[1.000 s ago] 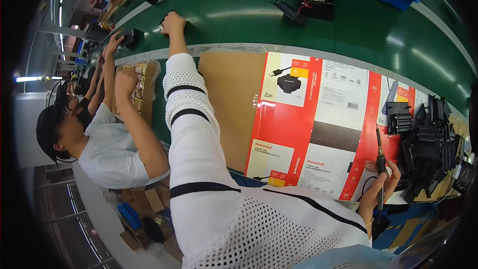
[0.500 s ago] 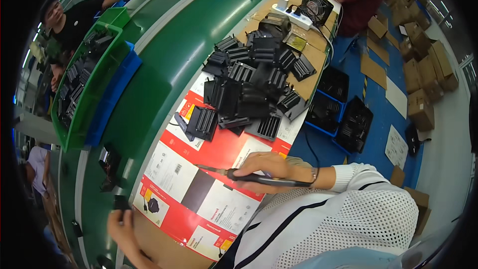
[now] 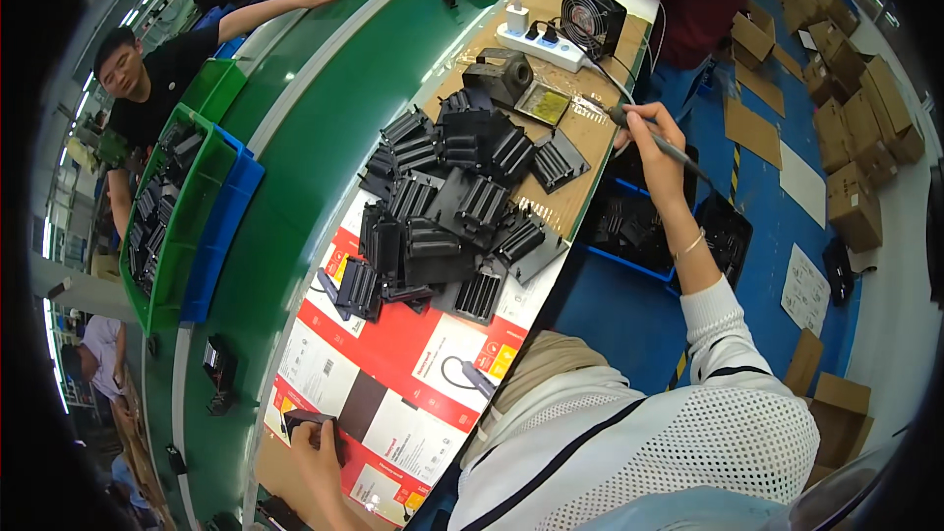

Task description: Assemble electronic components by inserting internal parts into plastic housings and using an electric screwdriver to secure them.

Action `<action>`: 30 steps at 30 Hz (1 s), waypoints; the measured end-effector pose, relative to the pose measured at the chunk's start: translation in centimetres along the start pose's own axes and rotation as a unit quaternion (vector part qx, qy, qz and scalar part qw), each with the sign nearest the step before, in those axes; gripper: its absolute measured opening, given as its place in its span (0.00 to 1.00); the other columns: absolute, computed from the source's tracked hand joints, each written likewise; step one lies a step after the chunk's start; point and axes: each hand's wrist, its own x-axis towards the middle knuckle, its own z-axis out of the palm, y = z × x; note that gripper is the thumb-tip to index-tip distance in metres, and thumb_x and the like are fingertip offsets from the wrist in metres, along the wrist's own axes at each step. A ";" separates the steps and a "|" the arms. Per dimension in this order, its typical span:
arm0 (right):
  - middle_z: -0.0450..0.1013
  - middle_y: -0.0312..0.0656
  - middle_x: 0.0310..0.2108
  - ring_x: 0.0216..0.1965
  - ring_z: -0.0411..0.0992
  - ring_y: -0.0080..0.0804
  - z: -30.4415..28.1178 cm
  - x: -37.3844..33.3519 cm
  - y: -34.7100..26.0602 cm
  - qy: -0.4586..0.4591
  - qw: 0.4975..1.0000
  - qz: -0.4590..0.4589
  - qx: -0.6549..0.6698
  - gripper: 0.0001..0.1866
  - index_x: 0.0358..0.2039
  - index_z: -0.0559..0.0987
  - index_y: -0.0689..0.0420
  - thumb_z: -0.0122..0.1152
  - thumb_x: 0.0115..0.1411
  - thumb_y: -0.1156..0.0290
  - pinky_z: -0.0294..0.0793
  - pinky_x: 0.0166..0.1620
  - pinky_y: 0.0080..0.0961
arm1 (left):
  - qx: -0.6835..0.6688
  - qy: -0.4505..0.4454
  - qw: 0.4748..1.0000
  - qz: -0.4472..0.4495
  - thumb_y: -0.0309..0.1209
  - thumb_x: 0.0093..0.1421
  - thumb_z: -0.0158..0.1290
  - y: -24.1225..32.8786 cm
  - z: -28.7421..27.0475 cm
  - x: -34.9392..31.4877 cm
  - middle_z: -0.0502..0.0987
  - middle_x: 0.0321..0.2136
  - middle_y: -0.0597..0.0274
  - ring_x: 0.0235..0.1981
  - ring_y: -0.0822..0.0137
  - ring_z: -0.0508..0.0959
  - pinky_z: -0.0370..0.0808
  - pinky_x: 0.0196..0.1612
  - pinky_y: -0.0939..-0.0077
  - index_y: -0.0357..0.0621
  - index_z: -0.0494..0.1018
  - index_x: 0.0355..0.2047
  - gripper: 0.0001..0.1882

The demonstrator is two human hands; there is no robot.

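Observation:
My right hand (image 3: 657,138) is closed round the handle of a soldering iron (image 3: 678,153). The iron's tip points left, close to a small tray with a yellow sponge (image 3: 544,104). Beside that tray stands a black iron holder (image 3: 500,77). At the near left of the bench, my left hand (image 3: 317,454) grips a black plastic part (image 3: 303,417) over the printed cardboard (image 3: 388,342); the fingers cover much of it. A heap of black ribbed plastic housings (image 3: 457,202) lies between my hands, farther up the bench.
A small fan (image 3: 593,18) and a white power strip (image 3: 541,46) stand at the far end. To the left runs a green conveyor (image 3: 295,197), with a green bin (image 3: 157,310) of black parts. Blue trays (image 3: 619,256) sit right of the bench. A co-worker's arm (image 3: 280,10) reaches across.
My right hand has carried the soldering iron from over the cardboard up to the sponge tray. My left hand has come from the conveyor side onto the cardboard with a black part.

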 end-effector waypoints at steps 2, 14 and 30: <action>0.77 0.41 0.27 0.28 0.75 0.24 -0.4 2.3 1.7 -0.018 1.000 -0.009 -0.003 0.08 0.40 0.76 0.62 0.55 0.67 0.71 0.74 0.37 0.18 | -0.013 0.002 1.000 -0.007 0.30 0.62 0.57 -0.5 0.4 0.4 0.74 0.28 0.56 0.27 0.65 0.71 0.70 0.34 0.74 0.32 0.74 0.32 0.10; 0.79 0.41 0.26 0.30 0.79 0.26 2.4 8.4 6.3 -0.072 0.995 0.056 -0.036 0.09 0.40 0.76 0.63 0.56 0.66 0.70 0.75 0.37 0.17 | -0.019 0.026 0.999 0.004 0.31 0.64 0.56 -1.4 1.5 0.2 0.74 0.29 0.55 0.28 0.66 0.71 0.70 0.35 0.75 0.31 0.74 0.35 0.11; 0.81 0.39 0.24 0.26 0.79 0.25 3.0 8.3 5.9 -0.060 0.993 0.050 -0.084 0.09 0.37 0.76 0.61 0.56 0.65 0.68 0.75 0.34 0.16 | -0.044 0.028 0.999 0.015 0.30 0.64 0.55 -1.1 1.5 0.0 0.73 0.28 0.57 0.28 0.68 0.70 0.69 0.35 0.76 0.31 0.74 0.35 0.11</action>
